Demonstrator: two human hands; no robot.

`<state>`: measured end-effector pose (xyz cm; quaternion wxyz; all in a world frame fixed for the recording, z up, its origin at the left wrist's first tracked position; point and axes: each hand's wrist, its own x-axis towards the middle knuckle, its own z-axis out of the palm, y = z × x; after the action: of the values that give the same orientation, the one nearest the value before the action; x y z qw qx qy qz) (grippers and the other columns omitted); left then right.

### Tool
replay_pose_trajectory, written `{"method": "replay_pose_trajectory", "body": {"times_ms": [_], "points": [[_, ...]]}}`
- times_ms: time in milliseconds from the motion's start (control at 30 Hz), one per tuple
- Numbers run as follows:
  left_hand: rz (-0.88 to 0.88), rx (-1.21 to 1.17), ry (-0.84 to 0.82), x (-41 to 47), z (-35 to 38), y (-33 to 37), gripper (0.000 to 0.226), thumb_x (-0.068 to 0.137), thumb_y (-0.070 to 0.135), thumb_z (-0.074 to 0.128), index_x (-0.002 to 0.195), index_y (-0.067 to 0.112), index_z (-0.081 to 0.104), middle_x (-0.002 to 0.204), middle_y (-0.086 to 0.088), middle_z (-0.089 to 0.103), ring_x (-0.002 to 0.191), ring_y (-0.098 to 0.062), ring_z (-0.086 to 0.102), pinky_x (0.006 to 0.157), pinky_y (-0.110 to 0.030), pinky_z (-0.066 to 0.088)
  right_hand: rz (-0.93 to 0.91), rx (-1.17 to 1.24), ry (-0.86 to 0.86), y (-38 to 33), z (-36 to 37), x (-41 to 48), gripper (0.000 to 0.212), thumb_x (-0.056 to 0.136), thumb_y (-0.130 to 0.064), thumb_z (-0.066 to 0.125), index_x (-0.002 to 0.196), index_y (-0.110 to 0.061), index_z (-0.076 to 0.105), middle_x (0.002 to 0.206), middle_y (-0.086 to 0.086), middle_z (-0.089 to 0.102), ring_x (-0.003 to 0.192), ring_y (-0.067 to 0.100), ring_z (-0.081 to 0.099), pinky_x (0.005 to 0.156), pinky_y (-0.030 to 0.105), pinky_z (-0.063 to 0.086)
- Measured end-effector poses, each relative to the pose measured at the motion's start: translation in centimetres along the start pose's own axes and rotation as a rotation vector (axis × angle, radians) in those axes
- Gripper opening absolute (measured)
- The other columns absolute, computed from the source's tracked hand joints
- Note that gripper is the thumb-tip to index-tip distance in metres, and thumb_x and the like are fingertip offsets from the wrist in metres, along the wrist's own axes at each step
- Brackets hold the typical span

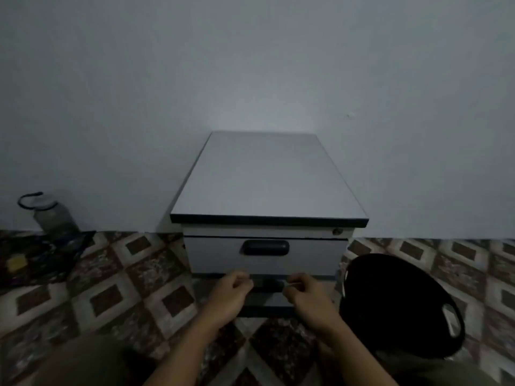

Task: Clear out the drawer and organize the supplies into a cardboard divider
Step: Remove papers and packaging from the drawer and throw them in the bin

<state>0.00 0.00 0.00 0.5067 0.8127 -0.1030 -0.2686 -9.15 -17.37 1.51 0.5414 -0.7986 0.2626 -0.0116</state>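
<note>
**A:** Where's the drawer?

**B:** The lower drawer (264,298) sits at the bottom of the cabinet (267,176), low to the tiled floor (133,296). It looks closed, though the light is too dim to be sure. Its dark handle (269,285) shows between the two hands.

**A:** And the hands?

**B:** The left hand (232,295) is at the handle's left end and the right hand (309,298) at its right end. The fingers of both are curled. I can't tell whether they're actually hooked round the handle or just resting against it.

**A:** What could go wrong?

**B:** There's a lock (337,232) above the upper drawer (266,256). If it's engaged, a hard pull could drag or tip the whole cabinet instead of opening the drawer. An uneven pull from the two ends could also skew the drawer and jam it.

**A:** Anything nearby?

**B:** A black tub (401,305) stands just beside the right hand, so a sudden release could knock an elbow into it. The bottle (48,213) and dark bag (41,254) are well off to the left, out of harm. I see no cardboard divider, so cleared supplies may end up loose on the floor.
</note>
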Motion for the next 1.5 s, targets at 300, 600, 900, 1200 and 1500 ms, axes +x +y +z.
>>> {"method": "replay_pose_trajectory", "body": {"times_ms": [300,600,900,1200,1500], "points": [[-0.22,-0.258,0.055,4.5,3.0,-2.9,0.017,0.101,0.035,0.052,0.116,0.03,0.058,0.117,0.004,0.059,0.101,-0.015,0.061,0.078,-0.029,0.053,0.271,0.386,-0.015,4.2,4.0,5.4,0.02,0.088,-0.017,0.059,0.107,-0.017,0.064,0.102,0.016,0.069,0.09,0.033,0.067,0.087,0.046,0.057],[-0.319,-0.589,0.134,5.9,4.0,-3.0,0.011,0.101,0.02,0.054,0.109,0.017,0.061,0.107,-0.011,0.064,0.092,-0.023,0.066,0.076,-0.037,0.056,0.349,0.826,0.012,4.9,5.7,7.0,0.012,0.098,-0.005,0.052,0.108,-0.011,0.056,0.089,0.012,0.061,0.072,0.024,0.058,0.068,0.04,0.051],[-0.376,-0.447,0.057,0.8,3.7,-3.8,0.012,0.097,0.023,0.059,0.109,0.021,0.062,0.107,-0.01,0.067,0.081,-0.021,0.064,0.083,-0.042,0.057,0.401,0.725,-0.038,6.3,5.5,2.4,0.018,0.094,-0.004,0.054,0.111,-0.009,0.054,0.09,0.017,0.059,0.058,0.022,0.053,0.054,0.035,0.046],[-0.203,0.069,0.111,-2.7,0.8,-3.1,0.017,0.089,0.013,0.054,0.092,0.004,0.069,0.085,-0.01,0.071,0.072,-0.02,0.064,0.065,-0.036,0.054,0.318,-0.088,-0.135,5.7,0.7,-1.8,0.018,0.093,-0.013,0.052,0.091,-0.003,0.067,0.078,0.014,0.069,0.053,0.018,0.06,0.048,0.024,0.045],[-0.079,0.111,0.323,2.6,-3.1,-3.2,0.034,0.096,0.012,0.057,0.129,0.008,0.057,0.093,0.001,0.061,0.073,-0.005,0.05,0.061,-0.019,0.039,0.049,-0.28,0.281,6.9,-4.5,3.8,0.022,0.088,-0.015,0.06,0.109,-0.015,0.063,0.113,0.007,0.065,0.095,0.026,0.062,0.074,0.03,0.044]]}}
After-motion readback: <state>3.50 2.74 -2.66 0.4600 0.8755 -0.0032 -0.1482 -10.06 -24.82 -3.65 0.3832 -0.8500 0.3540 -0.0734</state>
